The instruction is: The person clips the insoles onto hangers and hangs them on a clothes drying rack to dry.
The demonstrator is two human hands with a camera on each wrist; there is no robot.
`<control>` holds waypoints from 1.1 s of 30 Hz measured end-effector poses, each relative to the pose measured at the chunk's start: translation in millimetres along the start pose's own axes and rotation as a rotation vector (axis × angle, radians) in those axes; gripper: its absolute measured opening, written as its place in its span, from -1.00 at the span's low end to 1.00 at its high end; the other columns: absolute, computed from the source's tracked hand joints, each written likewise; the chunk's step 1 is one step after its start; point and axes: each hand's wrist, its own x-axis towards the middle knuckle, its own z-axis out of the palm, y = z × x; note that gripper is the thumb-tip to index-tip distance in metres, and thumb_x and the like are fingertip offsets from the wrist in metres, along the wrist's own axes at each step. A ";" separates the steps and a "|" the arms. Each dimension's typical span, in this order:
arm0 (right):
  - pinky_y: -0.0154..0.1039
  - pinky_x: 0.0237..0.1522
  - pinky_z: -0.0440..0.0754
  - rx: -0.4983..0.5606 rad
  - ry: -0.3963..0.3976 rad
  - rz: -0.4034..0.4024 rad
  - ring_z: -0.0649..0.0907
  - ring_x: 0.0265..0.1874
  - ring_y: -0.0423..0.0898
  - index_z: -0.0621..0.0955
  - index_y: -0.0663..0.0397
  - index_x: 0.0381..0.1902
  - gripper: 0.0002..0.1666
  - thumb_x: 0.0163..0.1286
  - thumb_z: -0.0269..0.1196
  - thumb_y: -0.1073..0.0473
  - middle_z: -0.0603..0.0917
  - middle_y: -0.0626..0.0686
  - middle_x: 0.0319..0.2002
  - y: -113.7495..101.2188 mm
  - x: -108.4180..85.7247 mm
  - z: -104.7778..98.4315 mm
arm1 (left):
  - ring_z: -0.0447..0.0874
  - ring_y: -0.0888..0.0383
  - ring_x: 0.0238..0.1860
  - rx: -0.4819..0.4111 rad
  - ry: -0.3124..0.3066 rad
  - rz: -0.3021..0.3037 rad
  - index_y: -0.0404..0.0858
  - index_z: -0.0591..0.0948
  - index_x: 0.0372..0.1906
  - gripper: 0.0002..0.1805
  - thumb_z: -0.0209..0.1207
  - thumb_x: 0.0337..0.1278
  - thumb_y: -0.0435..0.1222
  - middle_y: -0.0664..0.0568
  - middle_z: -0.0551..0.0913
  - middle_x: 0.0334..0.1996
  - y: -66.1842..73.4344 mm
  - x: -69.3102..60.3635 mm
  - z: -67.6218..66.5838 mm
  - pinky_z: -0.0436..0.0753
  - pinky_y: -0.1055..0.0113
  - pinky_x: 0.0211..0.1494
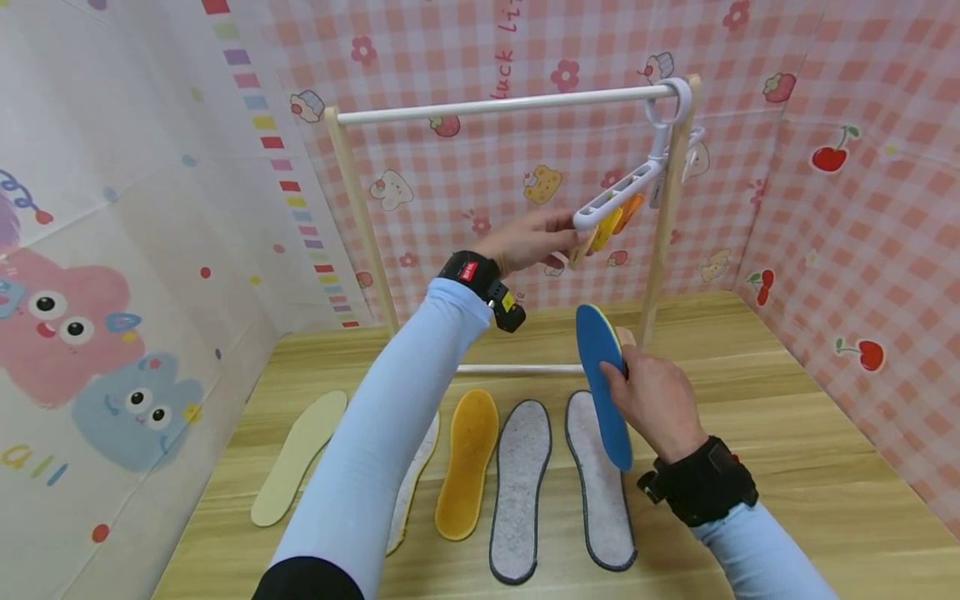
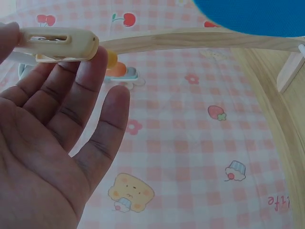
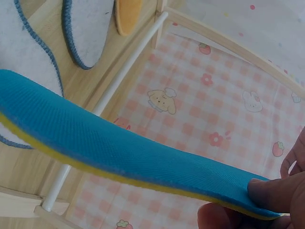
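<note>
My left hand pinches a beige clip at the near end of a white hanger. In the left wrist view, the thumb and fingertips of that hand meet around the clip. Yellow and orange clips hang beside it. Lower and to the right, my right hand grips a blue insole, tilted in the air. The right wrist view has the insole's yellow underside edge showing, with its end between the thumb and fingers of the hand.
The hanger hangs at the right end of a white rod on a wooden frame. On the wooden table lie a cream insole, a partly hidden white one, an orange one and two grey ones.
</note>
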 end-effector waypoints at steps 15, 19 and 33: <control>-0.23 -0.68 0.37 0.101 0.055 -0.027 0.47 -0.73 -0.10 0.53 0.26 -0.38 -0.72 0.47 0.22 0.16 0.52 0.07 -0.65 -6.8 7.9 -5.0 | 0.54 0.01 -0.01 0.033 -0.011 0.042 -0.28 0.25 0.42 -0.54 -0.07 0.55 -0.27 -0.14 0.60 0.04 0.5 -1.1 6.9 0.45 0.25 0.06; -0.23 -0.68 0.43 0.138 0.065 -0.012 0.54 -0.70 -0.09 0.57 0.30 -0.33 -0.72 0.47 0.22 0.15 0.60 0.12 -0.58 -8.7 9.9 -7.3 | 0.54 0.03 0.07 0.035 -0.018 0.058 -0.28 0.22 0.45 -0.51 -0.09 0.56 -0.27 -0.16 0.58 0.11 -0.5 -0.9 7.3 0.44 0.22 0.14; -0.18 -0.59 0.57 0.176 0.084 0.020 0.67 -0.58 0.02 0.60 0.37 -0.21 -0.68 0.48 0.22 0.12 0.70 0.25 -0.42 -16.7 13.4 -8.8 | 0.52 0.04 0.13 0.010 0.004 0.091 -0.32 0.24 0.45 -0.52 -0.11 0.56 -0.29 -0.18 0.57 0.13 -3.1 -3.0 10.2 0.40 0.26 0.23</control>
